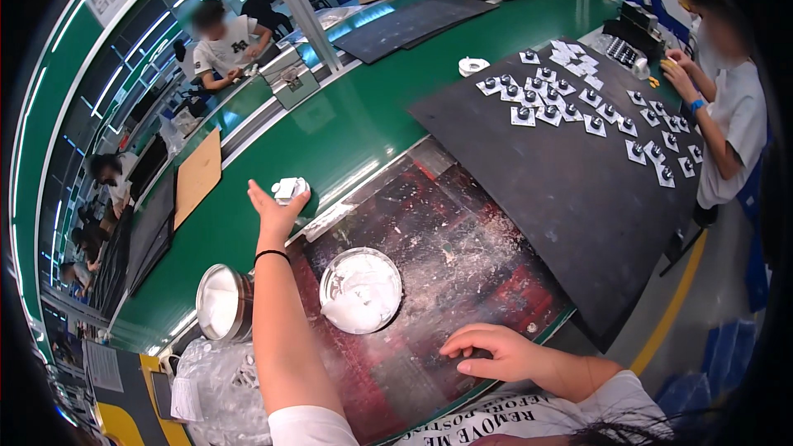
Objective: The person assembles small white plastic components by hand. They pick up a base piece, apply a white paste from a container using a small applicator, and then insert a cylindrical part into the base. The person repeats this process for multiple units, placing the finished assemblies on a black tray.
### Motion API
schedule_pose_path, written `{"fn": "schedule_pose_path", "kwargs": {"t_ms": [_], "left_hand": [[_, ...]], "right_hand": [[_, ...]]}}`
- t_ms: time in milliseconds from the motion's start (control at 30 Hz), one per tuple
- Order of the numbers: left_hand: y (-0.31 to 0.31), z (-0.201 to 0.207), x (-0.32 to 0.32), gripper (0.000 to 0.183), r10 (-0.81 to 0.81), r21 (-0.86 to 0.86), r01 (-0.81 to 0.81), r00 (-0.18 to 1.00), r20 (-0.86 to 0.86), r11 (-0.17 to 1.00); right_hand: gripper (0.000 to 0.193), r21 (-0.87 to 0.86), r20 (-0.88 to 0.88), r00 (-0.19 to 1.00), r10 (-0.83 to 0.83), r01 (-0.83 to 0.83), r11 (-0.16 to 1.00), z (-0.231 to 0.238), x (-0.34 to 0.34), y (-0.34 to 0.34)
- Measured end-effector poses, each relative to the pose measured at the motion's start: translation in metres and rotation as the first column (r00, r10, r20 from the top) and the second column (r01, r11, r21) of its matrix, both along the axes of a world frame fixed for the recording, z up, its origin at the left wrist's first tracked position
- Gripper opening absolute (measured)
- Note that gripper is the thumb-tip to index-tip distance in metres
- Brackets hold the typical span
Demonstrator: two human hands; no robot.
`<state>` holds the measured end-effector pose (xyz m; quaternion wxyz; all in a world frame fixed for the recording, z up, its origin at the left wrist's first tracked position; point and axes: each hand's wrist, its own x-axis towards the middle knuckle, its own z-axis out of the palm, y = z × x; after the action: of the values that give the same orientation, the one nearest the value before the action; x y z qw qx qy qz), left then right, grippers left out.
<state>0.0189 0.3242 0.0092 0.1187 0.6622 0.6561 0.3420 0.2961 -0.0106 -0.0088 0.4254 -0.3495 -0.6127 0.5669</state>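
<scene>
While the left hand (279,213) extends over the green table (376,120) left of centre, its fingers stand well spread about a small white piece (288,189); whether they grip it or merely touch it cannot be told. The piece lies between thumb and fingers, at the far end of the forearm and well apart from the right hand (500,353). This hand, half open with loosely curled fingers and no visible hold, hovers by the stained board's near edge at lower centre. A round dish (323,287) of white material sits on the stained board (462,260) between the two forearms, presumably for easy reach by both hands. A second white-filled tub (245,307) stands left of the forearm, perhaps as a supply. White squares with dark centres (548,113) are spaced over the black mat (570,223), upper right, probably to keep them separate.
</scene>
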Motion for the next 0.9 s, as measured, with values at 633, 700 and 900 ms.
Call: {"fn": "schedule_pose_path", "kwargs": {"t_ms": [633, 700, 900], "left_hand": [[-0.260, 0.057, -0.022, 0.018, -0.581, -0.133, 0.567, 0.806, -0.113, 0.813], [-0.263, 0.045, -0.041, 0.021, -0.517, -0.118, 0.508, 0.853, -0.064, 0.853], [-0.282, 0.051, -0.073, 0.027, -0.462, 0.121, 0.468, 0.883, -0.078, 0.875]], "right_hand": [[0.012, -0.269, -0.065, 0.967, -0.246, 0.220, 0.938, -0.009, -0.012, -0.005], [0.012, -0.293, -0.168, 0.942, -0.291, 0.234, 0.927, -0.006, -0.015, -0.004], [0.033, -0.215, -0.298, 0.909, -0.290, 0.232, 0.948, -0.024, -0.007, 0.001]]}}
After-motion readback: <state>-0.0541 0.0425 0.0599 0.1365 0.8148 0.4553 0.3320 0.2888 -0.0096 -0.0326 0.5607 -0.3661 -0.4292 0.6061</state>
